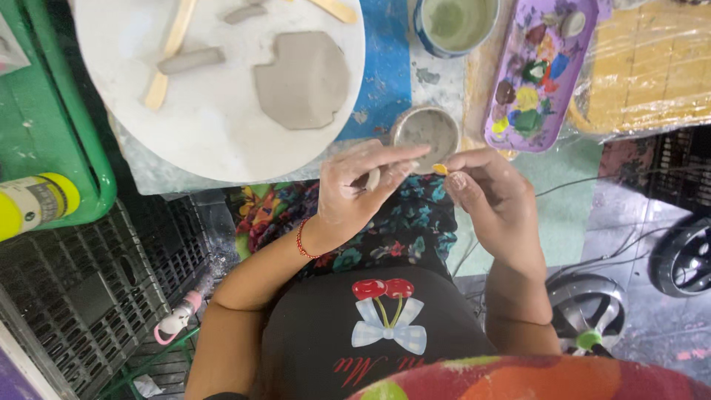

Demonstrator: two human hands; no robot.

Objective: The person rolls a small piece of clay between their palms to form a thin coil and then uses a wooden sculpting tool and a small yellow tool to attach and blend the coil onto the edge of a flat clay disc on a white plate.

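Note:
My left hand [359, 185] is smeared with grey clay and pinches a small pale clay piece [373, 178] between fingers and thumb. My right hand [489, 189] is close beside it, holding a tiny yellow-orange bit [441, 169] at its fingertips. Both hands hover over my lap, just below a small round cup of grey slip [426, 132]. A round white board [215, 111] above carries a flat grey clay slab [304, 80], a small clay bar [191, 61] and wooden sticks [169, 55].
A purple paint palette [541, 70] with coloured blobs lies at upper right beside a plastic-wrapped yellow block [652, 67]. A blue-rimmed cup [455, 26] stands at the top. Green tray [52, 118] with a yellow bottle [33, 204] and grey crates [81, 296] are left; wheels [685, 255] right.

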